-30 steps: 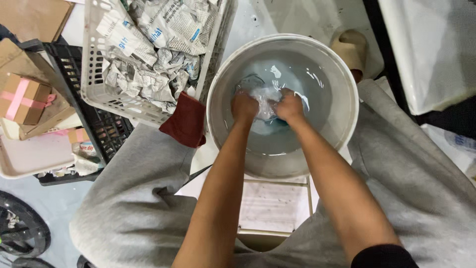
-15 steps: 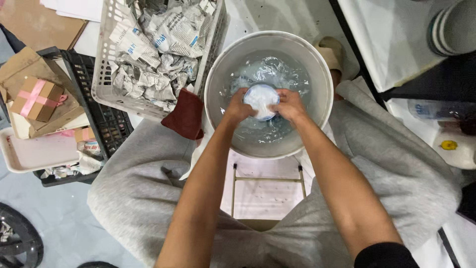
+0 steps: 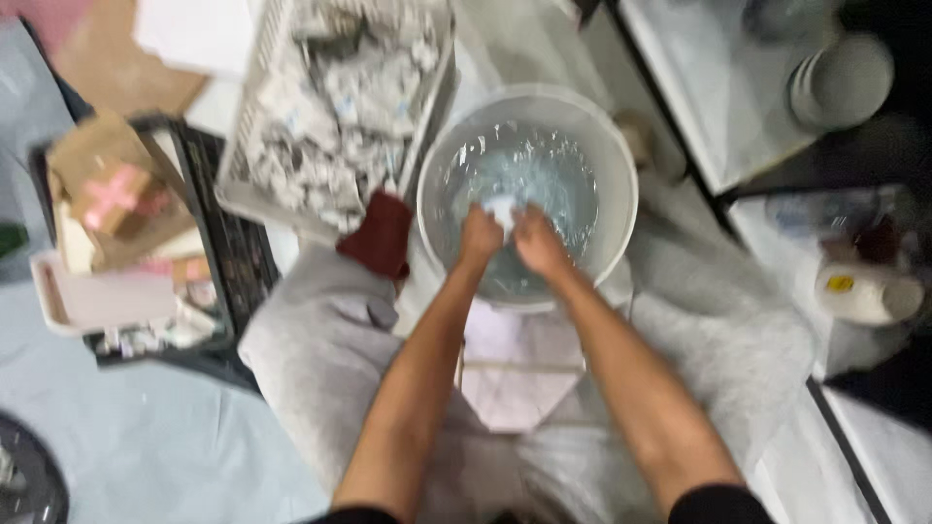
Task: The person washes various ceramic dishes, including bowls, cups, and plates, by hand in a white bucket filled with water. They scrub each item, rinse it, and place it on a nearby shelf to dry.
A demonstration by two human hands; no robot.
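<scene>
A round white bucket (image 3: 621,165) with water in it stands between my knees. Over the water, my left hand (image 3: 479,236) and my right hand (image 3: 537,241) are closed together around a small white wad (image 3: 503,210), which looks like wet plastic or cloth. The frame is blurred, so the wad's exact kind is unclear. My grey trousers (image 3: 320,340) frame the bucket on both sides.
A white slatted basket (image 3: 243,175) full of several crumpled silvery packets sits left of the bucket. A dark red cloth (image 3: 379,235) hangs at its corner. A black crate (image 3: 233,252) with cardboard boxes stands farther left. White shelves with containers line the right.
My hands lifted the white wad out of the water to above its surface. The view has swung and pulled back, showing more floor and shelves, and has blurred.
</scene>
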